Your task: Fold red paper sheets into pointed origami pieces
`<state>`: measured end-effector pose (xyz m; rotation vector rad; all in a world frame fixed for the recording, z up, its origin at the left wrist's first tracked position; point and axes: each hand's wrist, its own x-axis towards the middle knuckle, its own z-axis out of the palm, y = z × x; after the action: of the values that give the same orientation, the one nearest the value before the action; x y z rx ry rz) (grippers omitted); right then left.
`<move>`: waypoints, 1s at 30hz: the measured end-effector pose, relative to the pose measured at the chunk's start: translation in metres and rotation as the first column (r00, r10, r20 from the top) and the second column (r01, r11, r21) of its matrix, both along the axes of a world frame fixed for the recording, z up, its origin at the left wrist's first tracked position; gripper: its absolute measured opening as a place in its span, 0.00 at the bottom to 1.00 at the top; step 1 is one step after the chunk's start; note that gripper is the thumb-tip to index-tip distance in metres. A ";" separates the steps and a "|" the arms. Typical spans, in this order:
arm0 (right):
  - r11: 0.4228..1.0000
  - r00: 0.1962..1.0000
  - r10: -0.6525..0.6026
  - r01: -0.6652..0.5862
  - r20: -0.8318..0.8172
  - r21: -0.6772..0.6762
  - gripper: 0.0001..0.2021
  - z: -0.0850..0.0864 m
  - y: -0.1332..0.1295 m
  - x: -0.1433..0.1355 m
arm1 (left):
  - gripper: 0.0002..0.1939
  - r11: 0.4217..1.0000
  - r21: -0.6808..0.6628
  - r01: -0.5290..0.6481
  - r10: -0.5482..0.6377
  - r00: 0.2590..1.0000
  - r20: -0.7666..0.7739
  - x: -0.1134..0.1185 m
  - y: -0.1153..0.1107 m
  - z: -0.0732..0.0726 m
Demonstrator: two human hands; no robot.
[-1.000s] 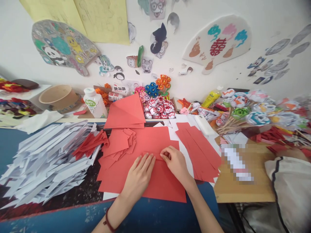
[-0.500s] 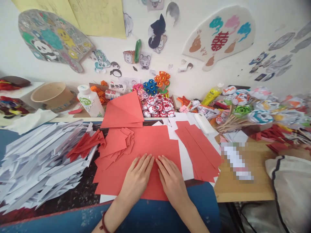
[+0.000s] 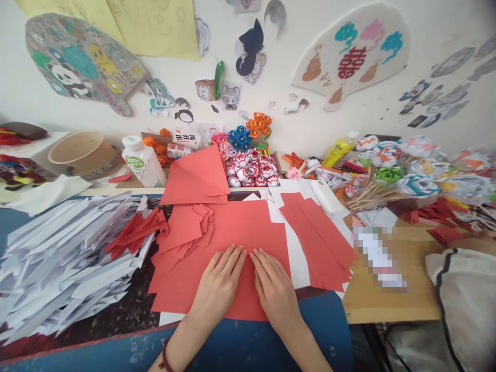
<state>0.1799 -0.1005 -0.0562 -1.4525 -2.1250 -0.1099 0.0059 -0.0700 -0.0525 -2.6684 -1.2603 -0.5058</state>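
Note:
My left hand lies palm down on the red paper, its fingers stretched forward and close together; its thumb is hidden. Opposite it, my right hand rests the same way, fingers angled inward. The fingertips of both hands nearly meet over a faint paper edge between them. Whether a separate small sheet lies under the fingers is hard to tell, red on red. To the left of my hands sit small red paper squares, loosely fanned out on the larger sheets.
Folded white paper strips and folded red pieces are heaped at left. Red strips lie at right. Behind stand a white bottle, red-and-white paper flowers and a yellow bottle. Another person's sleeve is at far right.
My hands stay at almost the same spot on the red paper, with only a very slight shift of the fingers. The camera view has moved a little.

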 end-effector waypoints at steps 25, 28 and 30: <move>0.998 0.977 -0.062 0.060 0.204 0.017 0.25 -0.012 0.001 -0.014 | 0.22 0.996 0.085 -0.036 0.049 0.988 -0.150 -0.020 0.003 0.012; 0.998 0.970 -0.064 0.061 0.234 0.020 0.25 -0.010 0.001 -0.015 | 0.23 0.990 0.090 -0.107 0.116 0.988 -0.103 -0.029 0.002 0.011; 0.996 0.958 -0.089 0.085 0.271 0.027 0.26 -0.007 0.001 -0.015 | 0.24 0.985 0.084 -0.152 0.159 0.984 -0.080 -0.030 0.000 0.011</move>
<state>0.1651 -0.0997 -0.0633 -1.5995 -2.2684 -0.3780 -0.0237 -0.0700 -0.0415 -2.4752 -1.3797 -0.4036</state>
